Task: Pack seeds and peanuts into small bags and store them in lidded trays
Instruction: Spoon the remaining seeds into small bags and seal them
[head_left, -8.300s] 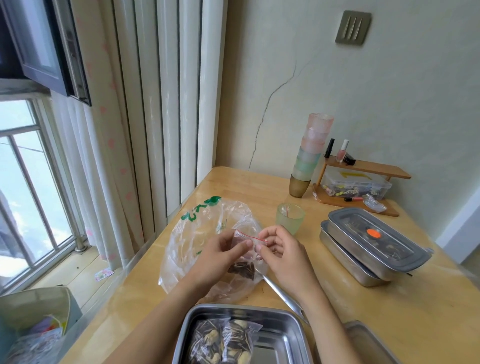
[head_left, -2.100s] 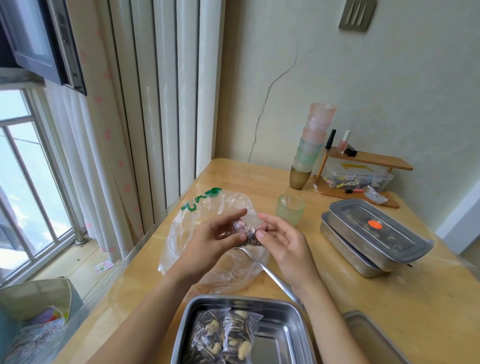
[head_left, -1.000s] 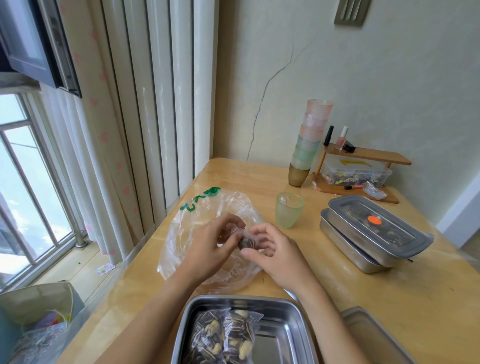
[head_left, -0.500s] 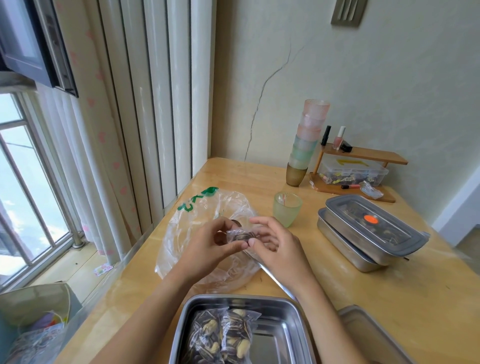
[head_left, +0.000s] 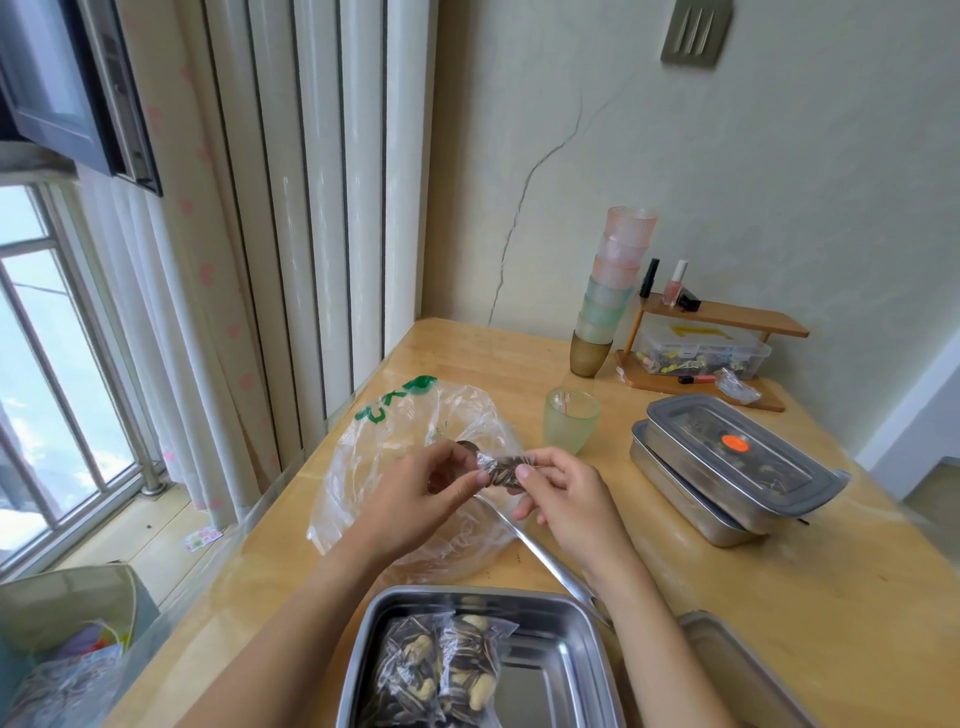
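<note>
Both hands hold a small clear bag of striped seeds above a large clear plastic bag lying on the wooden table. My left hand pinches the small bag's left end, and my right hand pinches its right end. At the near edge stands an open steel tray with two filled small bags of seeds and peanuts in it. A long metal spoon handle runs from the big bag toward the tray. Two stacked steel trays with a grey lid sit at the right.
A green cup stands behind the hands. A stack of coloured cups and a small wooden shelf with bottles and a clear box line the back wall. Another tray or lid lies at bottom right. A window and bin are on the left.
The small bag has been turned and squeezed between both hands, and now lies sideways, stretched between the fingertips. The hands stayed over the large bag.
</note>
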